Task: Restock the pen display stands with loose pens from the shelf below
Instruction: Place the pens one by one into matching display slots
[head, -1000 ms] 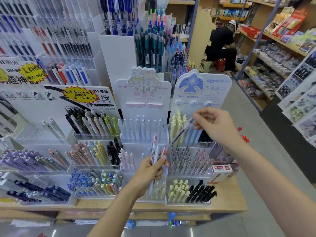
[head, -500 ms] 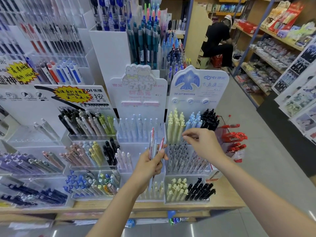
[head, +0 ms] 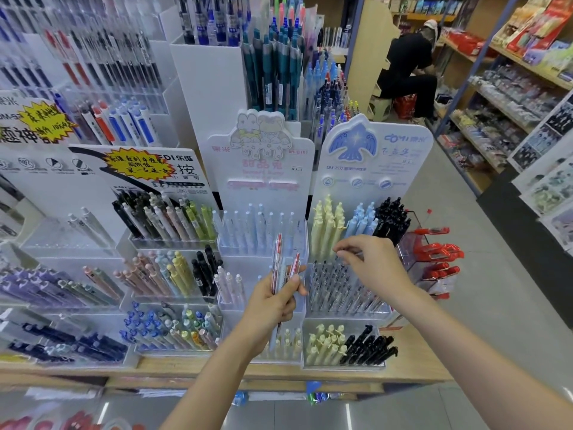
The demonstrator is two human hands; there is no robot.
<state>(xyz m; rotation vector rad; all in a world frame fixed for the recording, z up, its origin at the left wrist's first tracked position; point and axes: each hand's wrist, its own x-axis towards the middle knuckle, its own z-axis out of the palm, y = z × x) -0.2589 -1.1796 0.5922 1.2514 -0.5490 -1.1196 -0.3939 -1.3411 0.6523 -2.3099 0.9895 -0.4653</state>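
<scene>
Since a second ago our right hand (head: 369, 262) has dropped its pen into the bird stand's middle tier (head: 344, 293); its fingertips are pinched, on what we cannot tell. Our left hand (head: 273, 302) grips the spare pens (head: 280, 268). Seat each upright.

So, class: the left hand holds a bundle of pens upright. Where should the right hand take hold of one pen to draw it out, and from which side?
Probably by its top end. The bundle of pens stands upright, its upper tips fanned apart above the left hand, whose fingers wrap the middle. The right hand is best brought in from above and the right, pinching one tip and drawing it upward.
</scene>
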